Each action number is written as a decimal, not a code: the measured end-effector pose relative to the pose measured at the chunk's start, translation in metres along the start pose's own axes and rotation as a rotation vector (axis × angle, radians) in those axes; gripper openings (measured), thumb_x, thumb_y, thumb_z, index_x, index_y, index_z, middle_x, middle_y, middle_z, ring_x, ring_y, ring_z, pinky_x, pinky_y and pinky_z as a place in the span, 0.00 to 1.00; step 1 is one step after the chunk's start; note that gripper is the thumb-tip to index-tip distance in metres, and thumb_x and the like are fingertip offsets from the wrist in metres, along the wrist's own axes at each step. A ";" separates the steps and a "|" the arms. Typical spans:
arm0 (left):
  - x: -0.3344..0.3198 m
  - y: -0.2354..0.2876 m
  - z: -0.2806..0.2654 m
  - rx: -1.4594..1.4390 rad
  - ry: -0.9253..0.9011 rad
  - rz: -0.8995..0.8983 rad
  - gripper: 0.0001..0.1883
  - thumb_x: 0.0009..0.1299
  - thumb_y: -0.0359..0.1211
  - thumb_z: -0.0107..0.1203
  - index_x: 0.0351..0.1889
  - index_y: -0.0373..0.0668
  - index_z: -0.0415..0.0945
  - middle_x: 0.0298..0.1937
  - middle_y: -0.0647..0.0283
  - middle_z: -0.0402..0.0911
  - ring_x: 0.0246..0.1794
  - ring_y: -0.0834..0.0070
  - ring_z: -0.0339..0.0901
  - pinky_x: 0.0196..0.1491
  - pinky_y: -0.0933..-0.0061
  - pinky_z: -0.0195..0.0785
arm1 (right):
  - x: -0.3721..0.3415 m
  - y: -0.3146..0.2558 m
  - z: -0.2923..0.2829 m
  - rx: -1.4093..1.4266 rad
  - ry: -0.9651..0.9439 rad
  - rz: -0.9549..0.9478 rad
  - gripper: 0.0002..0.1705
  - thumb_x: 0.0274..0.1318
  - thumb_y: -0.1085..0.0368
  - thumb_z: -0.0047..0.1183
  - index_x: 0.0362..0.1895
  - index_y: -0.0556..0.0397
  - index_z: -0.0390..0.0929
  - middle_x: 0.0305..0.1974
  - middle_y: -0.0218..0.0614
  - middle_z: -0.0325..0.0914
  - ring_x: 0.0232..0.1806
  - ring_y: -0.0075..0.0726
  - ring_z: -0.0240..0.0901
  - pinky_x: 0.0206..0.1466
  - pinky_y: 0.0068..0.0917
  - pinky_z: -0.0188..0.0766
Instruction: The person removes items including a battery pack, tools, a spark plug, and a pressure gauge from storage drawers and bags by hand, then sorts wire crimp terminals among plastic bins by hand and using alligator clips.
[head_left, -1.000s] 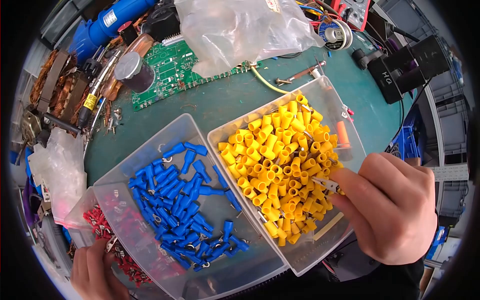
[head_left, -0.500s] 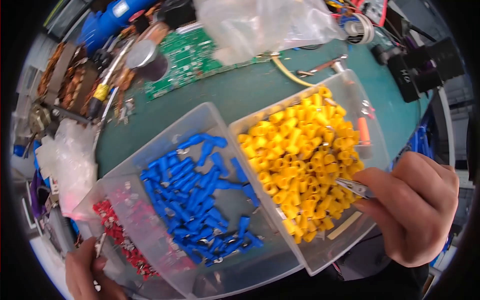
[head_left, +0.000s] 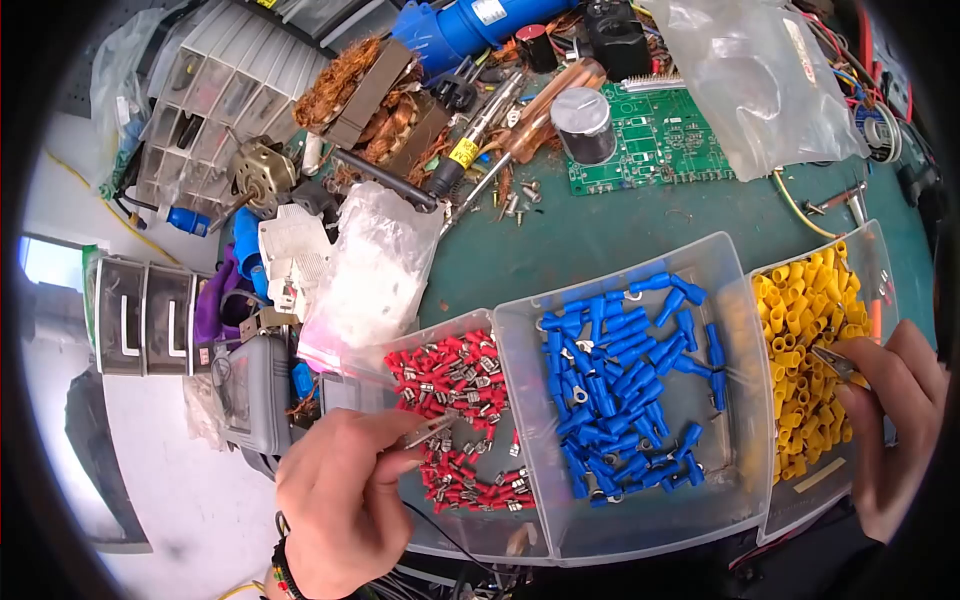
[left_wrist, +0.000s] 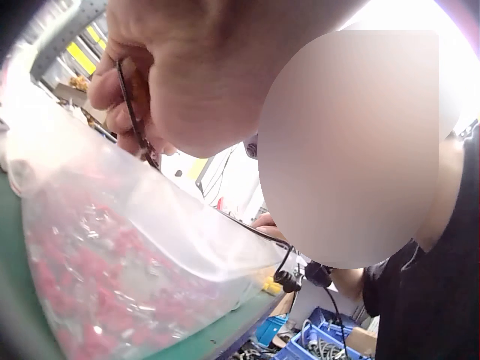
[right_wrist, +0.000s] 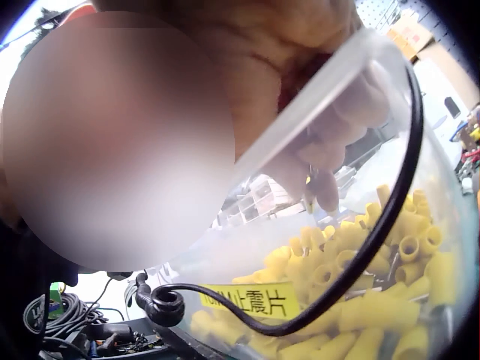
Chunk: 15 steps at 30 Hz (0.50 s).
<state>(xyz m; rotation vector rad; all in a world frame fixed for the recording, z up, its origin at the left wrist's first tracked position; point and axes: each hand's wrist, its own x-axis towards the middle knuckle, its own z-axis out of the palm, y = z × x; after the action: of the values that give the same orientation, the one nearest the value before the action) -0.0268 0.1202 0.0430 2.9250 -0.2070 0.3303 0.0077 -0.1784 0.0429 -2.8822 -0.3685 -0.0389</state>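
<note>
My left hand (head_left: 340, 500) pinches a small metal crocodile clip (head_left: 428, 432) between thumb and finger. The clip points over the red crimp terminals (head_left: 455, 370) in the left bin (head_left: 470, 535). My right hand (head_left: 900, 410) pinches another metal crocodile clip (head_left: 838, 366), its tip over the yellow crimp terminals (head_left: 805, 420) in the right bin (head_left: 790, 520). Blue ring terminals (head_left: 620, 390) fill much of the middle bin (head_left: 650, 535). In the left wrist view, my left hand (left_wrist: 202, 67) is above the cloudy bin wall. The right wrist view shows my right fingers (right_wrist: 322, 150) through clear plastic.
A plastic bag (head_left: 375, 270) lies against the left bin. Behind are a green circuit board (head_left: 650, 135), a lidded jar (head_left: 583, 130), a screwdriver (head_left: 555, 95) and copper coils (head_left: 350, 85). Another bag (head_left: 750, 90) covers part of the board. Black drawers (head_left: 145, 315) stand left.
The head view has swung left, shifting the bins rightward and bringing the red terminals into fuller view. My left hand's clip has come in over the red terminals. My right hand stays at the yellow ones.
</note>
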 end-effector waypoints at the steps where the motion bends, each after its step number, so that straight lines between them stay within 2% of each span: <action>1: -0.003 0.002 0.001 -0.086 -0.020 -0.040 0.03 0.65 0.22 0.49 0.32 0.33 0.75 0.25 0.58 0.76 0.21 0.70 0.72 0.26 0.75 0.62 | 0.002 0.005 0.001 -0.002 0.004 0.002 0.07 0.52 0.70 0.56 0.35 0.60 0.77 0.26 0.38 0.68 0.27 0.34 0.67 0.33 0.26 0.62; 2: -0.005 0.003 0.001 -0.170 -0.040 -0.079 0.06 0.70 0.25 0.48 0.33 0.33 0.74 0.25 0.59 0.77 0.22 0.73 0.72 0.26 0.75 0.62 | 0.007 0.014 0.002 0.173 0.093 -0.161 0.08 0.48 0.73 0.60 0.36 0.60 0.79 0.25 0.39 0.69 0.24 0.35 0.68 0.28 0.26 0.64; 3: -0.006 0.002 -0.001 -0.169 -0.037 -0.076 0.06 0.70 0.25 0.48 0.33 0.33 0.74 0.25 0.59 0.77 0.22 0.73 0.72 0.26 0.75 0.62 | 0.010 0.021 0.004 0.348 0.183 -0.325 0.11 0.44 0.77 0.64 0.36 0.60 0.82 0.25 0.41 0.70 0.21 0.37 0.69 0.23 0.27 0.66; 4: -0.007 0.000 -0.004 -0.184 -0.090 -0.045 0.10 0.74 0.32 0.45 0.36 0.33 0.71 0.25 0.57 0.78 0.21 0.72 0.73 0.26 0.76 0.64 | 0.010 0.024 0.005 0.348 0.189 -0.324 0.11 0.44 0.77 0.64 0.36 0.60 0.82 0.25 0.41 0.70 0.21 0.37 0.69 0.23 0.27 0.66; 5: -0.007 -0.001 -0.006 -0.200 -0.145 -0.014 0.15 0.77 0.38 0.43 0.39 0.32 0.67 0.25 0.54 0.79 0.21 0.72 0.74 0.26 0.76 0.65 | 0.008 0.026 0.005 0.312 0.169 -0.357 0.11 0.49 0.74 0.63 0.39 0.58 0.80 0.23 0.38 0.69 0.19 0.35 0.67 0.22 0.26 0.65; 6: -0.010 0.002 -0.010 -0.202 -0.142 -0.009 0.15 0.77 0.38 0.43 0.39 0.32 0.67 0.25 0.54 0.79 0.21 0.72 0.74 0.26 0.76 0.65 | 0.006 0.028 0.004 0.273 0.150 -0.389 0.11 0.53 0.71 0.61 0.42 0.57 0.79 0.22 0.36 0.69 0.18 0.34 0.65 0.22 0.24 0.64; 7: -0.013 0.006 -0.014 -0.390 -0.182 -0.119 0.12 0.76 0.34 0.45 0.41 0.32 0.70 0.28 0.57 0.78 0.24 0.75 0.73 0.30 0.76 0.65 | 0.000 0.025 0.003 0.267 0.156 -0.387 0.11 0.53 0.71 0.61 0.42 0.57 0.79 0.22 0.36 0.69 0.18 0.34 0.65 0.22 0.24 0.64; 8: -0.017 0.008 -0.017 -0.577 -0.222 -0.229 0.10 0.76 0.31 0.46 0.43 0.32 0.73 0.31 0.59 0.78 0.28 0.77 0.71 0.34 0.76 0.65 | -0.008 0.019 0.002 0.162 0.155 -0.297 0.12 0.51 0.66 0.59 0.38 0.60 0.78 0.25 0.37 0.68 0.22 0.36 0.65 0.26 0.28 0.60; 9: -0.021 0.005 -0.018 -0.620 -0.296 -0.196 0.16 0.79 0.41 0.41 0.44 0.33 0.66 0.30 0.62 0.74 0.28 0.81 0.66 0.34 0.80 0.61 | -0.014 0.015 0.000 0.059 0.151 -0.208 0.15 0.50 0.61 0.57 0.34 0.63 0.77 0.27 0.38 0.68 0.26 0.38 0.64 0.30 0.31 0.57; 10: -0.024 0.007 -0.019 -0.620 -0.296 -0.192 0.16 0.79 0.41 0.41 0.44 0.33 0.66 0.30 0.62 0.74 0.28 0.81 0.66 0.34 0.80 0.61 | -0.015 0.011 -0.005 0.058 0.153 -0.205 0.15 0.50 0.61 0.57 0.34 0.63 0.77 0.27 0.38 0.68 0.26 0.38 0.64 0.30 0.31 0.57; 12: -0.028 0.011 -0.019 -0.829 -0.259 -0.247 0.15 0.79 0.40 0.42 0.44 0.34 0.65 0.30 0.60 0.74 0.28 0.79 0.67 0.35 0.79 0.62 | -0.008 0.002 -0.015 0.337 -0.079 0.153 0.21 0.54 0.52 0.54 0.33 0.62 0.77 0.27 0.37 0.67 0.29 0.36 0.65 0.33 0.29 0.57; 13: -0.032 0.013 -0.017 -0.917 -0.224 -0.270 0.16 0.79 0.42 0.42 0.44 0.34 0.63 0.29 0.58 0.74 0.27 0.79 0.66 0.32 0.79 0.62 | -0.011 -0.004 -0.017 0.375 -0.073 0.261 0.25 0.52 0.48 0.53 0.33 0.62 0.77 0.27 0.37 0.67 0.30 0.35 0.64 0.36 0.27 0.56; 14: -0.036 0.019 -0.017 -0.916 -0.221 -0.267 0.16 0.79 0.42 0.42 0.44 0.34 0.63 0.29 0.58 0.74 0.27 0.79 0.66 0.32 0.79 0.62 | -0.014 -0.004 -0.018 0.376 -0.068 0.260 0.25 0.52 0.48 0.53 0.33 0.62 0.77 0.27 0.37 0.67 0.30 0.35 0.64 0.36 0.27 0.56; 15: -0.037 0.026 -0.016 -1.036 -0.156 -0.300 0.16 0.78 0.41 0.43 0.43 0.35 0.64 0.28 0.60 0.73 0.25 0.80 0.65 0.30 0.79 0.61 | -0.018 -0.005 -0.018 0.368 -0.030 0.235 0.25 0.54 0.47 0.52 0.33 0.62 0.77 0.27 0.38 0.67 0.30 0.35 0.64 0.36 0.27 0.56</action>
<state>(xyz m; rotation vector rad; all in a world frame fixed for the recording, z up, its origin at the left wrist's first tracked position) -0.0705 0.1025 0.0544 1.9068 0.0443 -0.0602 -0.0109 -0.1827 0.0604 -2.5423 -0.0320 0.1018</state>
